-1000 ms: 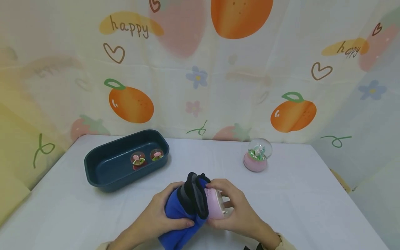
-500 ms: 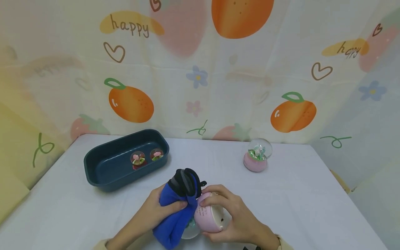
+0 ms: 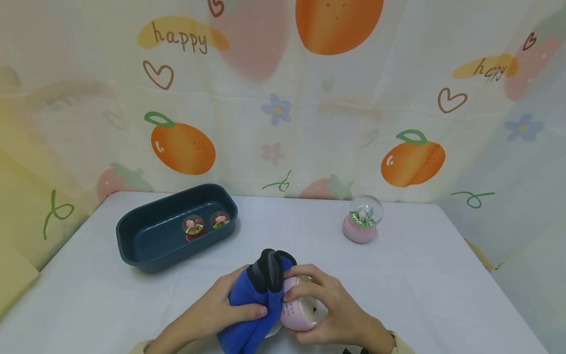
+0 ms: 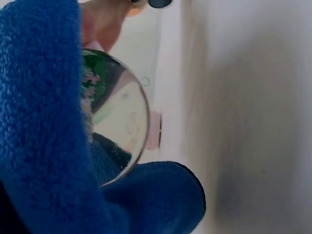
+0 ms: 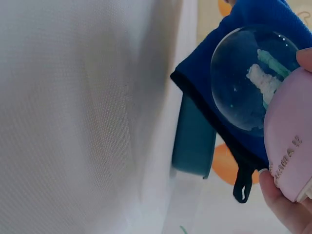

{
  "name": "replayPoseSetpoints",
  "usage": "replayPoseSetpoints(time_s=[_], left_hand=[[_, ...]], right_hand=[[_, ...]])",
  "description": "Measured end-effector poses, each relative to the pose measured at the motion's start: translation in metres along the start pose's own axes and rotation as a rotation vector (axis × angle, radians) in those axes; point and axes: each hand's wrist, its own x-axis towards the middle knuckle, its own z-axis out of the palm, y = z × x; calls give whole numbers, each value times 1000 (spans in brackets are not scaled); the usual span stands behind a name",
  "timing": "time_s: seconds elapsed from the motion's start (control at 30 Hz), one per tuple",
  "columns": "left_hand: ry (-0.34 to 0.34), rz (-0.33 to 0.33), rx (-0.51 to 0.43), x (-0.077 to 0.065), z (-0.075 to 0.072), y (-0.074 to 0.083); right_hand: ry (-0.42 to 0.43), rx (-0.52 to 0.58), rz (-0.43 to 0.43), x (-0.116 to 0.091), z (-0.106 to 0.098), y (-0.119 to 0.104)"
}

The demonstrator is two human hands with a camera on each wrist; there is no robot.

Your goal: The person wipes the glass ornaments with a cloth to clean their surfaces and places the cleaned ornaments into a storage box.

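Observation:
My left hand (image 3: 223, 307) grips a blue cloth (image 3: 249, 290) with a dark trim, folded against the clear globe (image 5: 243, 80) of a snow globe. In my right hand (image 3: 329, 305) is that snow globe's pink base (image 3: 297, 307), held with the fingers and thumb curled round it and its underside facing right. The snow globe lies tilted on its side in the air, its glass mostly covered by cloth in the head view. From the right wrist, white and mint figures show inside the glass, and the cloth's hanging loop (image 5: 243, 185) dangles below.
A dark teal tray (image 3: 150, 268) stands at the back left with two small globes (image 3: 193, 225) inside. Another pink-based snow globe (image 3: 360, 228) is upright at the back right. Behind the white table (image 3: 420, 275) hangs a printed curtain (image 3: 327, 113).
The cloth and snow globe shift about between the hands. The glass showed more half a second ago and is now largely covered again; the base has turned so its underside shows more than at first.

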Motion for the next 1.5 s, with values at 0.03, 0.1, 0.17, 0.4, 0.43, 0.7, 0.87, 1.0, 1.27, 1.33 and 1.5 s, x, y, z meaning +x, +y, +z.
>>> replayPoseSetpoints(time_s=[0.03,0.1,0.17,0.4,0.43,0.7,0.87,1.0,1.27,1.33,1.5], left_hand=[[13,25,3,0,0,0],[51,68,1,-1,-1,-1],[89,95,-8,0,-1,-1],[52,76,-123,1,-7,-6],[16,61,-151,1,-8,-7],[-129,47,-246,-2,-11,-13],[4,138,-200,-2,-5,-10],[173,146,-112,-3,-1,-3],[356,101,94,0,3,3],[367,108,109,0,3,3],[381,77,79,-1,1,6]], right_hand=[[-4,1,-14,1,0,0],[-16,12,-42,2,-1,-1],[-31,27,-58,4,-3,-2],[2,80,-150,12,-7,-2],[13,95,-153,12,-7,-1],[82,136,-44,6,-10,-2],[124,71,17,5,-11,-1],[158,-12,101,3,-11,-1],[208,-118,408,-1,-13,-2],[207,-139,426,-1,-13,-1],[190,-179,472,-2,-14,1]])
